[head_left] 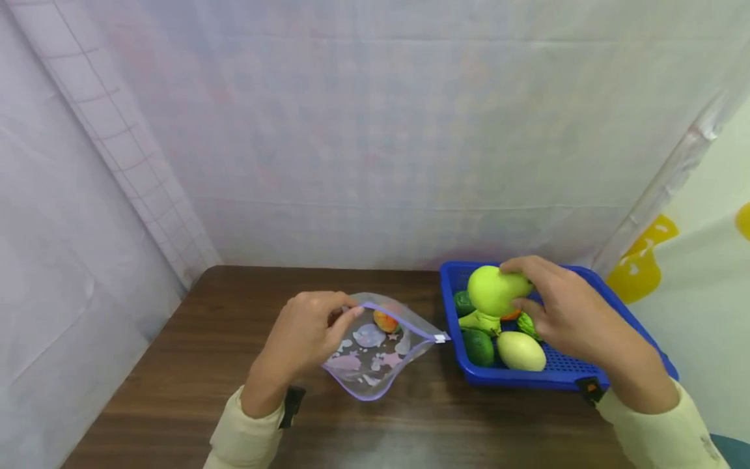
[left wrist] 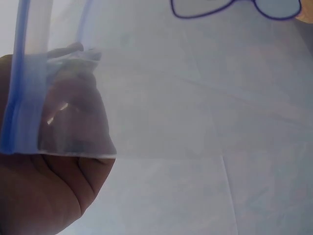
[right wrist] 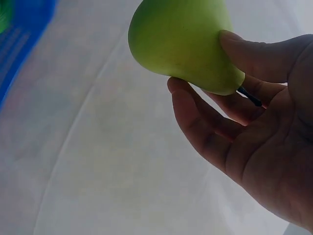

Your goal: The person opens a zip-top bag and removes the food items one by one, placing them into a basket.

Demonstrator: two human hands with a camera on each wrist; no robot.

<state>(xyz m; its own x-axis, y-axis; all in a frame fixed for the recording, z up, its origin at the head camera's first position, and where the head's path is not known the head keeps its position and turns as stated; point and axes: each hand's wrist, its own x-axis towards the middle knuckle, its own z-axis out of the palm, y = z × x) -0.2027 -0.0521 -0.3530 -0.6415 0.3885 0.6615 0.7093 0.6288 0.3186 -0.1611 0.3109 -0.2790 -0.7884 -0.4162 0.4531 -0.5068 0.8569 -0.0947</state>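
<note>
My right hand grips a green pear by its narrow stem end, above the left part of a blue basket. In the right wrist view the pear shows its dark stem pointing toward the palm. With thumb and fingers my left hand pinches the rim of a clear zip bag with a purple edge and pastel prints. The bag's mouth gapes, and a small orange-red fruit shows inside it. Close up, the left wrist view has the clear bag film overlapping the left hand.
Within the basket lie a pale yellow-green oval fruit, a dark green avocado-like fruit, a second dark green one and a leafy green piece. The bag's white slider sits beside the basket's left wall. A white curtain hangs behind the brown table.
</note>
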